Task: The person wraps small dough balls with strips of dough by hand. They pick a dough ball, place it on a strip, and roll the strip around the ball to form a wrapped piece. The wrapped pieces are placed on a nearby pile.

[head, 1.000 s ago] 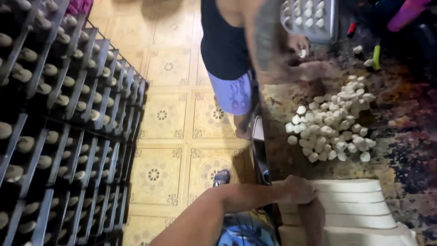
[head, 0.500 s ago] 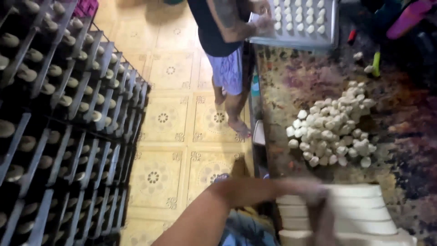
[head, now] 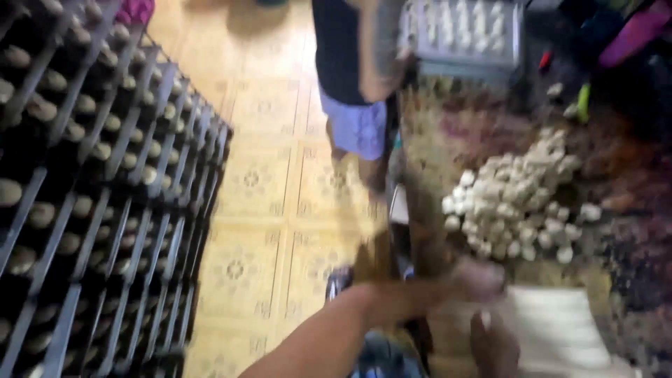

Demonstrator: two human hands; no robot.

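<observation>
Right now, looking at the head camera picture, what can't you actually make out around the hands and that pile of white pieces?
- Left hand: motion blur; whether it holds anything cannot be told.
- Right hand: cut off by the bottom edge, fingers hidden.
- Pile of white pieces: blurred; what kind of pieces cannot be told.
- White tray: partly behind both hands, its contents unclear.
- Other person: cut off by the top edge.
- Grey tray: contents too blurred to make out.

The left arm stretches in from the lower left, forearm bare, ending in the left hand (head: 479, 278), blurred, knuckles up, fingers curled. Just below it the right hand (head: 494, 344) rises from the bottom edge; its grip is unreadable.
</observation>
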